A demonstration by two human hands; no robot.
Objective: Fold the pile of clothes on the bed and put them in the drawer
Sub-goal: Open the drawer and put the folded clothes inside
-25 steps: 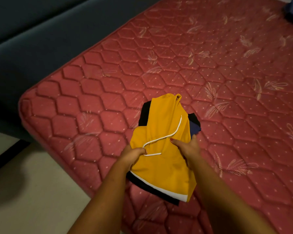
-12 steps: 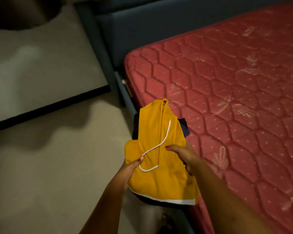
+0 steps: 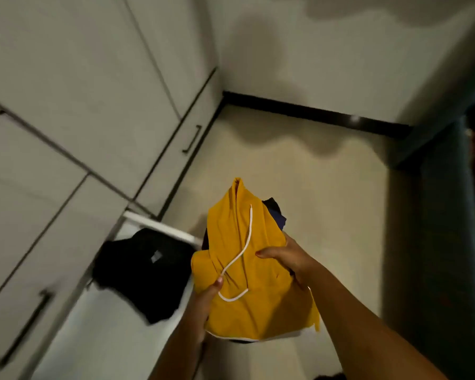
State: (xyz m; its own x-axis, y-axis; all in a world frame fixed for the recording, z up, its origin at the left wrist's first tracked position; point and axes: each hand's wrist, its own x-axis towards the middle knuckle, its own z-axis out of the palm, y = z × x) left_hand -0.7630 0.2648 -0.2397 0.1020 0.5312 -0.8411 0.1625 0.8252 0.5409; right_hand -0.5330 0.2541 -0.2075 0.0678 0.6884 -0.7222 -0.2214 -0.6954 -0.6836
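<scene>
I carry a stack of folded clothes [image 3: 247,272] in both hands; a yellow garment with a white drawstring lies on top and dark garments [image 3: 274,212] show beneath it. My left hand [image 3: 206,300] grips the stack's left edge, thumb on the yellow cloth. My right hand [image 3: 288,259] grips its right side, thumb on top. The stack hangs above the floor beside an open white drawer [image 3: 159,223] at the lower left. A folded black garment [image 3: 146,270] lies inside that drawer.
White wardrobe doors and shut drawers with dark bar handles [image 3: 191,139] fill the left side. Beige floor [image 3: 313,187] stretches ahead to a wall with a black skirting [image 3: 313,112]. The dark blue bed frame [image 3: 447,242] stands at the right.
I have turned away from the red mattress toward the wardrobe, carrying the stack along. The open drawer with the black garment has come into view. Both hands keep their grip.
</scene>
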